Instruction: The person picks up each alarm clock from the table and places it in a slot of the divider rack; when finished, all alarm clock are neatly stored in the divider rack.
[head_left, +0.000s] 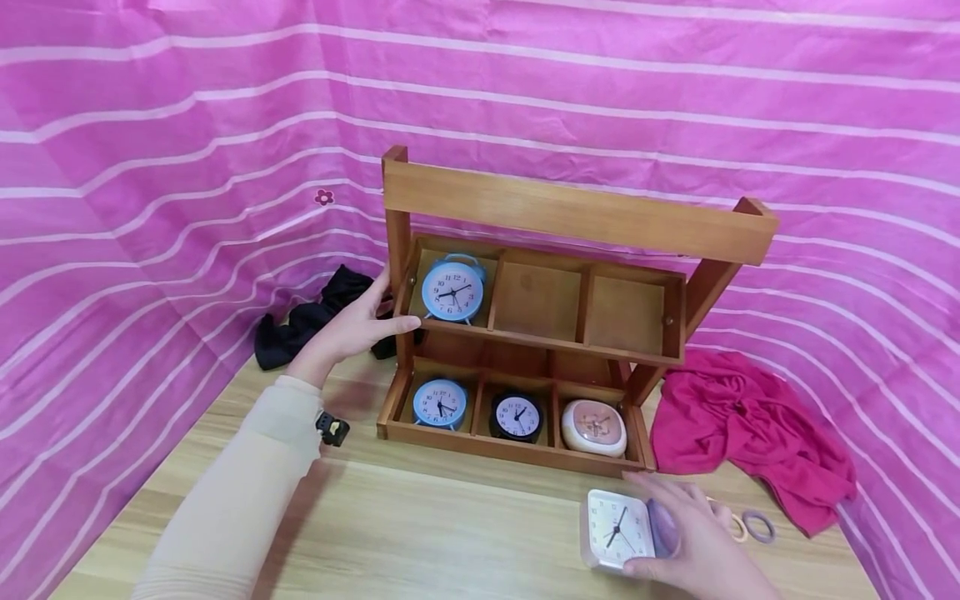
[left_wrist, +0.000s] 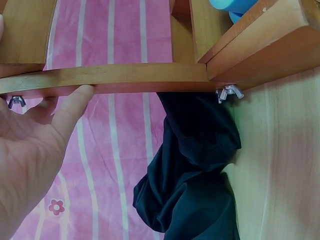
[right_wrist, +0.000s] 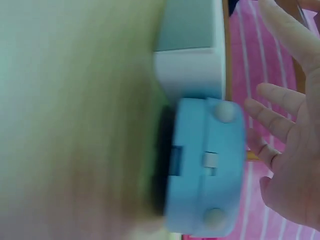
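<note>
A two-tier wooden shelf [head_left: 585,208] stands on the table. My left hand [head_left: 367,325] grips its left side, thumb at the upper tray's front edge; the left wrist view shows the thumb against the wooden side bar [left_wrist: 140,77]. A white square clock [head_left: 617,529] and a small blue object [right_wrist: 205,170] with round white knobs are side by side on the table in front. Over them hovers my right hand [head_left: 697,533], its fingers spread and apart from the blue object in the right wrist view. That object is partly hidden by the hand in the head view.
One blue clock [head_left: 453,292] stands in the upper tray's left compartment. The lower tray holds another blue clock [head_left: 439,404], a black clock [head_left: 517,417] and a pinkish-white clock [head_left: 594,428]. Beside the shelf lie black cloth [head_left: 300,329], crimson cloth [head_left: 742,408] and a purple ring [head_left: 759,527].
</note>
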